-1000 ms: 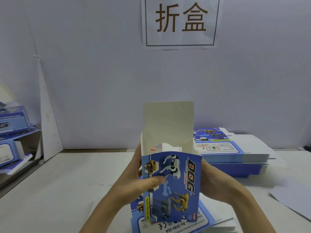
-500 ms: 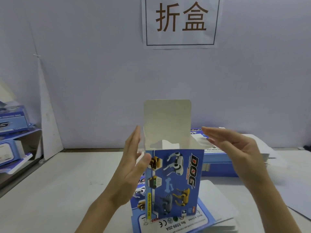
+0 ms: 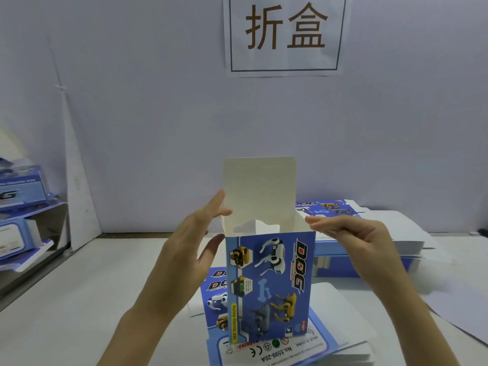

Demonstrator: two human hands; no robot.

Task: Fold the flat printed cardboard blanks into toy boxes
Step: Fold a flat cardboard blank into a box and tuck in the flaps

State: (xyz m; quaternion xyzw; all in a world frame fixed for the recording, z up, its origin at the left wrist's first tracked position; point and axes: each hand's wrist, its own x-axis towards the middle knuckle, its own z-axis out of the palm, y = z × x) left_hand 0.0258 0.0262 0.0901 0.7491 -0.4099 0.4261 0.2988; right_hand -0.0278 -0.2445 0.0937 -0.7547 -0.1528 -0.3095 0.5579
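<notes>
Toy box [image 3: 269, 281]: upright on flat blanks [image 3: 277, 350], near bench [image 3: 79, 299]; long axis vertical, top open, lid flap [image 3: 260, 186] raised at far side. Left hand [image 3: 184, 249], right hand [image 3: 364, 241]: fingers straight, gripping nothing, flanking the rim equally close. Side flaps probably next.

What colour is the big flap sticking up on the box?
Plain off-white, with no print. The flap tops the blue box, seen in the head view.

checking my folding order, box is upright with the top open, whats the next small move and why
Probably tip the lid flap forward and down: the box stands upright with its top open, side flaps seem already turned in, and left hand and right hand are open at its top edges.
</notes>
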